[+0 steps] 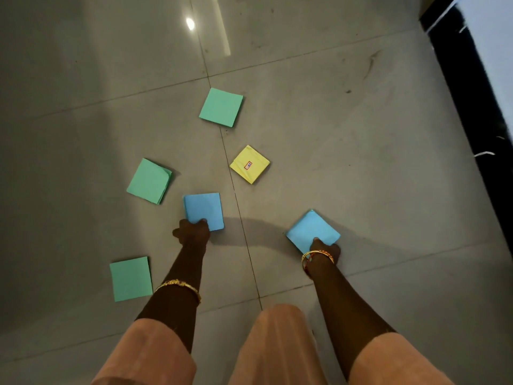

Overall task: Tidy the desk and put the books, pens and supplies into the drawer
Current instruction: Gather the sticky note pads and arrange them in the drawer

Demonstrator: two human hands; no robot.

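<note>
Item: sticky-note pads, six, scattered on the tiled floor (361, 134).
- Blue pad, centre (204, 209): near edge pinched by left hand (193, 232), fingers curled onto it.
- Blue pad, right (312, 230): near corner gripped by right hand (323, 250), fingers clamped on it.
- Green pads: far centre (221, 107); left (149, 181), sheets fanned; near left (131, 278).
- Yellow pad (249, 164): centre right, labelled.
- Drawer: not in view.

Handling note: lift both blue pads squarely, gripping the full thickness so sheets stay together; stack them into one hand, then collect the remainder, squaring the fanned green one first.
</note>
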